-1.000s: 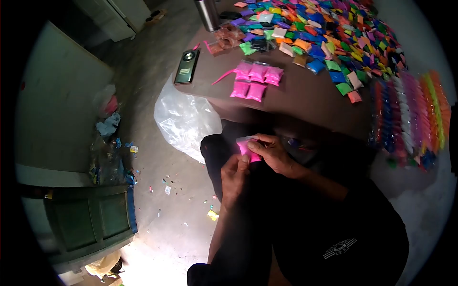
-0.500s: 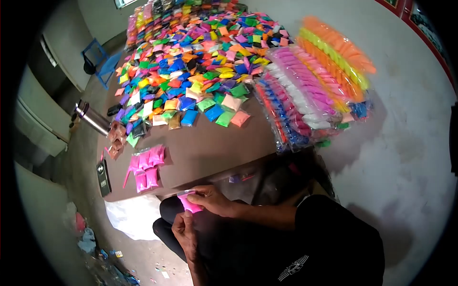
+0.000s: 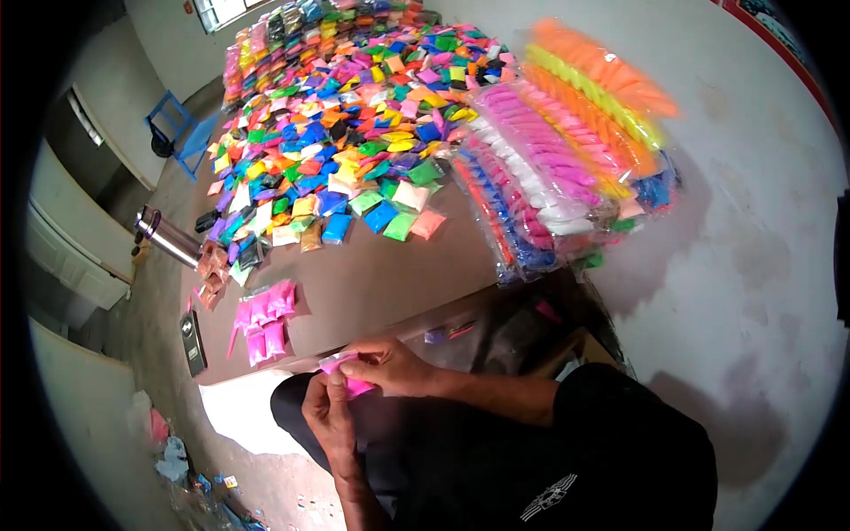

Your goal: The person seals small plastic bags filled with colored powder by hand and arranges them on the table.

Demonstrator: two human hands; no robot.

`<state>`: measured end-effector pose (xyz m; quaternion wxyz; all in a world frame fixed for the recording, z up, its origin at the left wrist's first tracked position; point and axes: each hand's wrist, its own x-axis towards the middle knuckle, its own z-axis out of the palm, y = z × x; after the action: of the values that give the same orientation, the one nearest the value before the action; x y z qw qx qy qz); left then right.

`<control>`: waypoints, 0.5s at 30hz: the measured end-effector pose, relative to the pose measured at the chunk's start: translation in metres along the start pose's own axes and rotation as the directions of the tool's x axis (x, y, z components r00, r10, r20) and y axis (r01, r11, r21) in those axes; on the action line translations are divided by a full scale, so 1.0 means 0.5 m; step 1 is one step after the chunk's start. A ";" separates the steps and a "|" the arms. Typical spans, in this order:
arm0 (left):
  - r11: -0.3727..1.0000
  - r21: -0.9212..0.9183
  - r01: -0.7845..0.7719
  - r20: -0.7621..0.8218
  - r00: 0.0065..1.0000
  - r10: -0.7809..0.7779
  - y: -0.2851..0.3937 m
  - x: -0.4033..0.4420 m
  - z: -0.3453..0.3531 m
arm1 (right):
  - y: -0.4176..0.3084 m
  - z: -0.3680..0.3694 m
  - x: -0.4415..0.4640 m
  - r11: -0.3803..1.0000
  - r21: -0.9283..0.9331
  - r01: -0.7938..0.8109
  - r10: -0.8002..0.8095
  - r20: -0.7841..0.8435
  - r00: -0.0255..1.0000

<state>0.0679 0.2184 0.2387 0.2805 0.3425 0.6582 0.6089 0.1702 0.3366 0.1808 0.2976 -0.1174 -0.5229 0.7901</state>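
A small clear packet of bright pink material [image 3: 359, 387] is held over my lap, just off the table's near edge. My right hand [image 3: 394, 366] comes in from the right, its fingers closed on the packet's upper part. From below, my left hand [image 3: 329, 414] pinches the packet's near left side with thumb and fingers. The fingers cover part of the packet. Several similar pink packets [image 3: 258, 310] lie in two joined rows on the brown table [image 3: 381, 274], with a thin pink stick [image 3: 232, 342] beside them.
A big heap of coloured packets [image 3: 328, 159] covers the table's far part. Long bags of coloured packets [image 3: 540, 168] are stacked at right. A steel flask [image 3: 168, 237] and a black scale [image 3: 192, 343] stand along the left edge. Behind is a blue chair [image 3: 190, 137].
My left hand has moved up along the packet, from its lower end to its left side, closer to my right hand. My right hand keeps its hold. The view has shifted slightly.
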 end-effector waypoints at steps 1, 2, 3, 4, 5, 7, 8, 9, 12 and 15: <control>0.999 0.003 -0.032 -0.002 0.999 0.032 0.001 0.002 0.001 | -0.001 -0.001 0.000 0.999 -0.041 0.021 -0.020 0.040 0.999; 0.998 0.008 -0.066 -0.017 0.998 0.066 0.006 0.000 0.006 | 0.011 0.012 0.003 0.996 -0.009 0.093 -0.093 -0.023 0.995; 0.995 0.013 -0.100 -0.033 0.994 0.100 0.013 -0.001 0.012 | -0.007 0.011 -0.001 0.995 -0.013 0.104 -0.104 -0.031 0.994; 0.991 0.032 -0.128 -0.064 0.989 0.130 0.012 -0.001 0.015 | -0.026 0.013 -0.008 0.996 -0.024 0.082 -0.082 -0.009 0.997; 0.990 0.032 -0.134 -0.058 0.989 0.136 0.014 0.000 0.017 | -0.039 0.015 -0.012 0.998 -0.035 0.059 -0.058 0.015 0.998; 0.993 0.059 -0.102 -0.048 0.993 0.105 0.019 0.000 0.015 | -0.039 0.015 -0.013 0.998 -0.002 0.064 -0.064 0.021 0.998; 0.995 0.055 -0.082 -0.025 0.996 0.084 0.020 0.005 0.013 | -0.035 0.012 -0.011 0.998 0.037 0.058 -0.058 -0.003 0.998; 0.995 0.057 -0.085 -0.025 0.996 0.086 0.024 0.008 0.018 | -0.037 0.011 -0.009 0.996 0.076 0.052 -0.050 -0.028 0.998; 0.995 -0.003 -0.104 -0.040 0.994 0.104 0.027 0.021 0.029 | -0.058 0.006 -0.009 0.996 -0.021 0.085 -0.086 -0.055 0.995; 0.989 -0.001 -0.148 -0.023 0.989 0.148 0.033 0.031 0.035 | -0.074 -0.011 -0.001 0.992 -0.074 0.105 -0.108 -0.035 0.994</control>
<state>0.0741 0.2419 0.2539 0.2274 0.3828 0.6333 0.6330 0.1863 0.3507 0.2116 0.3452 -0.1155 -0.5507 0.7511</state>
